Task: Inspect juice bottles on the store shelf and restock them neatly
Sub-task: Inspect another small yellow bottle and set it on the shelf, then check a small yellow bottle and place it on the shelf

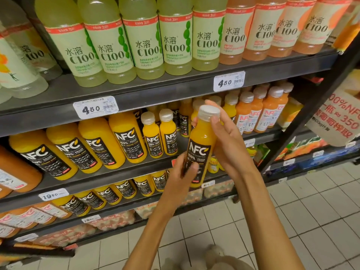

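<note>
- While the small orange-juice plastic bottle with black NFC label [200, 149] sits off the dark metal shelf [120, 174], left hand [181, 172] grips its base, right hand [224, 141] clasps near the white cap.
- Rotate slowly, keeping the label readable.

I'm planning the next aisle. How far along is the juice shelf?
Done: most orange juice bottles stand in rows on the shelf. In hand: one small bottle, left hand low on it, right hand near its cap. Left: putting it back.

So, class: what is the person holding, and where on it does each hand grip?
A small NFC orange juice bottle: left hand at the lower label, right hand by the white cap.
</note>
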### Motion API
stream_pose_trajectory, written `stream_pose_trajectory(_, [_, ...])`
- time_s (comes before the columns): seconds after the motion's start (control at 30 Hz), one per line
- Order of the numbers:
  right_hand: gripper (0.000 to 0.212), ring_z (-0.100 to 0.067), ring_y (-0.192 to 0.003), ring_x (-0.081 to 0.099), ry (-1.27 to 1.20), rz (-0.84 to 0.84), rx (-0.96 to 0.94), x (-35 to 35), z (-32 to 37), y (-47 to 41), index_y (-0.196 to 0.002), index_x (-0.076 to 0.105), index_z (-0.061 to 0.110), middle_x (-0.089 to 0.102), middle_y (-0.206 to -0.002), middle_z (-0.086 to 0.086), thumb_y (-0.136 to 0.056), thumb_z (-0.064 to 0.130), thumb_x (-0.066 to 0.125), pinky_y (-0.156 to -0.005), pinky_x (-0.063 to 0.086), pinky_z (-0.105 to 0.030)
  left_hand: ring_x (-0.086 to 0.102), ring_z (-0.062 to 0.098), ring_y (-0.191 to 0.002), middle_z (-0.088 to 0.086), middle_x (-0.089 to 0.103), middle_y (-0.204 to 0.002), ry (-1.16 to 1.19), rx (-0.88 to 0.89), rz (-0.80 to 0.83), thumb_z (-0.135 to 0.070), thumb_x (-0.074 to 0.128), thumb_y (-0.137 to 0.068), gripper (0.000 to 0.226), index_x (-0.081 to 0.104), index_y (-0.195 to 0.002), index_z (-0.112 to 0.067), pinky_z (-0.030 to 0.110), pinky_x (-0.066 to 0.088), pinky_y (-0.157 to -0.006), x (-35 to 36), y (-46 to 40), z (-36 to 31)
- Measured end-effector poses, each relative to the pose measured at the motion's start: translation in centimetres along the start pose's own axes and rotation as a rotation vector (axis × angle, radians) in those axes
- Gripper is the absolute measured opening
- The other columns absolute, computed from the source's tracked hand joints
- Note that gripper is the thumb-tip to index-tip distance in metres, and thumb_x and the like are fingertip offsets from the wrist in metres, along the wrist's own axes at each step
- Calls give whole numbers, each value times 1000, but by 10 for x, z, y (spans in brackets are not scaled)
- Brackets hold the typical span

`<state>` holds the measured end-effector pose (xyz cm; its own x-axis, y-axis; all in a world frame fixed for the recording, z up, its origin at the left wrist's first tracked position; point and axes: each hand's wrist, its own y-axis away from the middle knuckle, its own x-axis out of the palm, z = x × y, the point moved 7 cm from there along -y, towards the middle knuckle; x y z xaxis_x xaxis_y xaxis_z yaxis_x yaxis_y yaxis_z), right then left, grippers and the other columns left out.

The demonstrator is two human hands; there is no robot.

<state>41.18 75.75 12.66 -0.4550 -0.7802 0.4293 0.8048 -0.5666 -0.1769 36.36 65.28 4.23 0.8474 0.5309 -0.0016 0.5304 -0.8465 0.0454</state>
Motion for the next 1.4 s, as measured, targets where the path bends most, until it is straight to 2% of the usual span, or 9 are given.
stream_pose_trajectory(0.1, [46,-19,-111,59,121,81,19,-10,4,-11,-136,48,29,66,-118,-9,-91,37,55,-89,48,-34,57,-5,-109,-20,63,-115,-51,32,-38,-23,76,-77,55,46,-120,-41,8,45,-83,10,-20,6])
stream_pose_trajectory(0.27, [45,-16,-126,51,341,268,62,-26,4,-27,-137,45,33,63,-127,-2,-93,38,54,-109,35,-41,59,-17,-94,-37,65,-95,2,61,-262,-1,78,-71,57,52,-107,-37,0,43,-73,14,-56,21])
stream_pose_trajectory(0.4, [47,-18,-122,50,531,336,77,-38,-5,-41,-134,43,33,54,-132,-2,-92,20,61,-104,42,-41,64,10,-106,-1,69,-112,57,57,-438,7,79,-65,60,58,-117,-16,16,51,-84,12,-77,38])
stream_pose_trajectory(0.6, [44,-21,-110,53,816,244,-101,-58,-9,-65,-124,57,11,58,-117,-6,-82,7,71,-93,46,-40,62,-2,-100,-5,67,-109,-109,-2,-632,2,77,-71,56,57,-119,-18,12,49,-81,8,-88,57])
stream_pose_trajectory(0.7, [45,-17,-107,57,825,193,-86,-61,-26,-69,-122,60,9,61,-118,-7,-79,4,74,-85,51,-27,62,21,-101,-1,64,-105,-285,-68,-747,-9,77,-74,48,60,-119,-13,39,52,-87,-1,-93,61])
stream_pose_trajectory(0.77, [47,-16,-109,58,803,135,-69,-64,-37,-71,-121,60,10,61,-119,-6,-77,3,75,-87,51,-23,58,27,-107,8,61,-114,-327,-163,-803,-18,77,-76,50,57,-121,-9,45,49,-91,-6,-96,68])
stream_pose_trajectory(0.93, [48,-20,-113,58,772,92,-37,-61,-51,-85,-123,59,11,62,-123,-7,-79,-1,72,-91,52,-39,55,8,-81,6,65,-109,-286,-290,-875,-25,77,-76,46,59,-114,-7,24,43,-75,-13,-96,79])
stream_pose_trajectory(1.17, [45,-18,-112,58,874,90,-100,-50,-57,-98,-125,58,12,62,-124,-5,-82,8,70,-92,51,-34,60,18,-102,11,63,-117,-190,-345,-897,-25,75,-79,55,54,-124,-1,30,47,-89,-17,-101,88])
stream_pose_trajectory(1.4, [27,-31,-89,57,1397,-32,-464,-32,-45,-101,-103,68,5,60,-91,-13,-77,11,73,-52,40,-28,54,13,-79,11,63,-104,-98,-426,-942,-25,72,-81,39,58,-109,-1,18,39,-71,-17,-107,97])
